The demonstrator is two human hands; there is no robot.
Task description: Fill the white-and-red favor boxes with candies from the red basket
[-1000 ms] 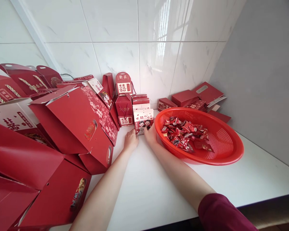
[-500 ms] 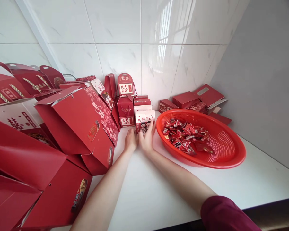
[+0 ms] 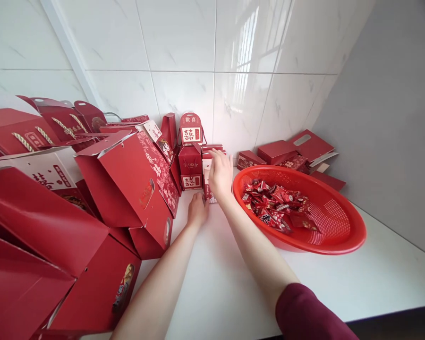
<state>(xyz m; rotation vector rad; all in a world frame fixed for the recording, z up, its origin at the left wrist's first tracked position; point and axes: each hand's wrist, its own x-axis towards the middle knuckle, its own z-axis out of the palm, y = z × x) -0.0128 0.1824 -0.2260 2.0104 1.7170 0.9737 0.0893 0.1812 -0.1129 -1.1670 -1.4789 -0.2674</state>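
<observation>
A row of small red and white paper gift boxes [image 3: 207,183] stands against the wall, the front one largely covered by my right hand. Low at its front left corner, my left hand [image 3: 197,208] rests by the counter with its fingers curled against the box. My right hand [image 3: 221,174] is raised in front of the same box, fingers stretched upward near its top edge and holding nothing visible. Just left of the row are two stacked red boxes, the lower one [image 3: 190,163] with a cord and the upper one [image 3: 190,128] with a rounded top.
A red plastic basket [image 3: 343,236] with wrapped sweets [image 3: 278,203] stands on the white counter [image 3: 212,283] to the right. Large red gift boxes [image 3: 116,174] crowd the left side. Behind the basket lie more red boxes [image 3: 276,150] by the tiled wall [image 3: 180,94].
My right hand has risen from the box's lower right side to its upper front. My left hand stays by the lower left corner. The view has shifted slightly.
</observation>
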